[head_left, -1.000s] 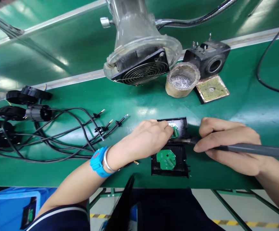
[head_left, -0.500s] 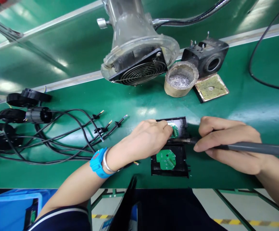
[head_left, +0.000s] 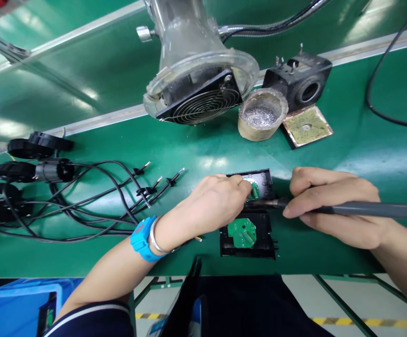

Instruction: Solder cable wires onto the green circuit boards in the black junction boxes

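Observation:
My right hand grips a soldering iron like a pen, its tip pointing left to the near edge of the upper circuit board. That green board sits in a black tray-like housing. Over the board's left part, my left hand is closed in a pinch; its own fingers hide whatever lies between them. Just below, a second green circuit board rests in another black housing. A stripped cable end shows below my left wrist.
Black cables with stripped ends and round black fittings lie at left. A fume extractor fan hangs at the back, near a bowl of solder bits, an iron stand and a sponge tray. A blue bin stands lower left.
The soldering iron's handle has tilted up slightly at its right end, with my right hand a touch higher. My left hand stays in place at the upper board. The view has shifted slightly.

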{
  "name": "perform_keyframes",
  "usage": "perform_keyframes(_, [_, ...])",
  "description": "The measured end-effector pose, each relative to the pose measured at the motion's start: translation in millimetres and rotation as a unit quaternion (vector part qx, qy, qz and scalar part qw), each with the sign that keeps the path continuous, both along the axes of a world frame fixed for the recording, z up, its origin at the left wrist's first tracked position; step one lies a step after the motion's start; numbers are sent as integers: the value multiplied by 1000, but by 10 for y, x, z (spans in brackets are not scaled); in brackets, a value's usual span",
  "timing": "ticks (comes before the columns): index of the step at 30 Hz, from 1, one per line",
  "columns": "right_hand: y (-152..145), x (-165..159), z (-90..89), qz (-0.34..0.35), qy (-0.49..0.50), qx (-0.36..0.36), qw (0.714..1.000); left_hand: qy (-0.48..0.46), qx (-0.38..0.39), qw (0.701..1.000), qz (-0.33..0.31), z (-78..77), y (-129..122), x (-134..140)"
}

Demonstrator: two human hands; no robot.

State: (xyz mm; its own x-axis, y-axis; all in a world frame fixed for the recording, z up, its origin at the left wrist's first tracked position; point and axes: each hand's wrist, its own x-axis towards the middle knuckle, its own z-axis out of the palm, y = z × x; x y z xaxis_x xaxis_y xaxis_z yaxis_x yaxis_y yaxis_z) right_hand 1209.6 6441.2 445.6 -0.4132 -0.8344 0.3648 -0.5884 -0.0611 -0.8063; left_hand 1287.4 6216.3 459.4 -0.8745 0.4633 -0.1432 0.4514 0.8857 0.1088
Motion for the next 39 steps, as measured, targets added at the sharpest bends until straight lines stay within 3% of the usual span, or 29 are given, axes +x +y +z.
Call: perform_keyframes(39, [-44, -80, 39, -4, 8, 21, 1000, -11, 25, 999, 26, -21, 18, -8])
